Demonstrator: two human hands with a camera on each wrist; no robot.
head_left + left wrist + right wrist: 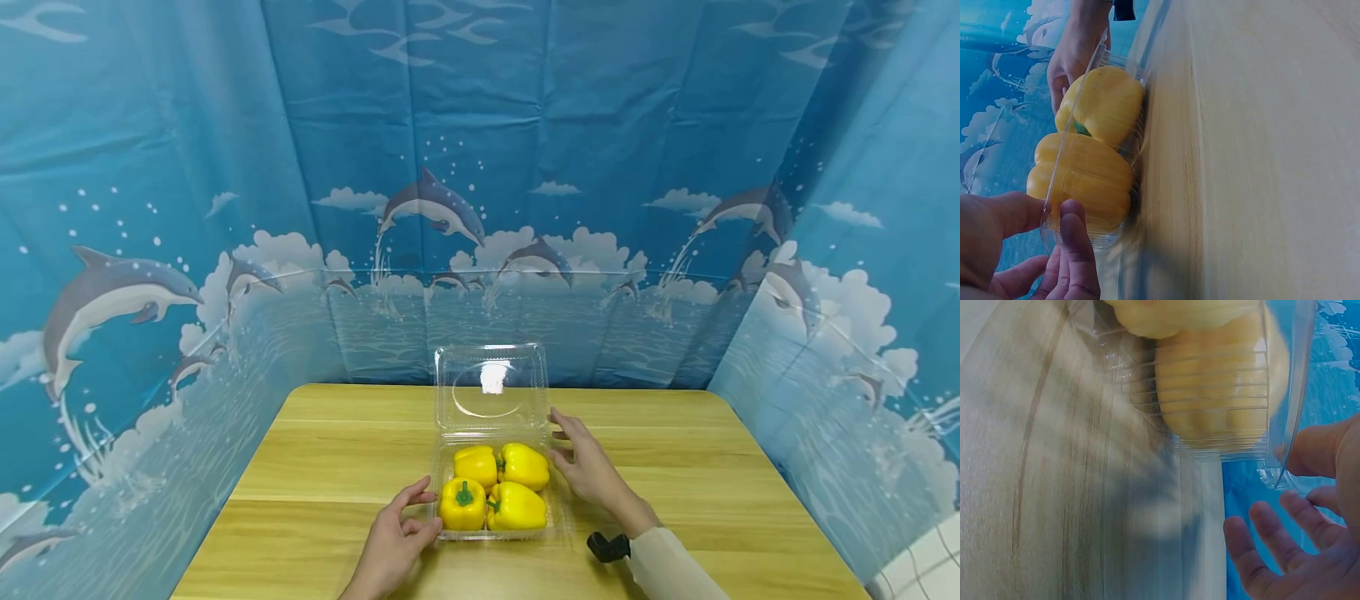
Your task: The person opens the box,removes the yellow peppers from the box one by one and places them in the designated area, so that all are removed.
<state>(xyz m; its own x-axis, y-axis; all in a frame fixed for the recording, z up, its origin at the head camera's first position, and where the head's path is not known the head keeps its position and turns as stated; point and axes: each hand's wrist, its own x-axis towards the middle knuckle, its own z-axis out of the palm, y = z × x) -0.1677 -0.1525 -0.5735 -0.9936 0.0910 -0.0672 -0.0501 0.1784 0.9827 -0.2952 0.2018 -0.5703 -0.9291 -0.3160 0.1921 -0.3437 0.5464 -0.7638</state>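
Here a clear plastic box (558, 508) sits near the front middle of a wooden table (330, 467), its hinged lid (491, 387) standing open and upright at the far side. Four yellow peppers (495, 487) fill the tray in two rows of two, the front-left one showing a green stem on top. The left hand (393, 537) is at the box's front-left corner; in the left wrist view its thumb (1013, 212) and a finger (1075, 240) lie on the clear rim beside the nearest pepper (1085, 181), with the fingers lightly bent, and whether they pinch the rim or only touch it I cannot tell. The right hand (588, 467) rests at the right side of the box, fingers stretched toward the hinge corner; in the right wrist view its thumb (1313, 450) meets the box's edge (1285, 412) while the other fingers (1254, 550) are spread loose and hold nothing. A pale sleeve (667, 567) covers the right forearm, with a black strap piece (607, 546) just left of it at the wrist. Around the table on three sides hangs a blue curtain (150, 208) printed with dolphins, clouds and waves. At the lower right corner a bit of white checked cloth (922, 562) shows.
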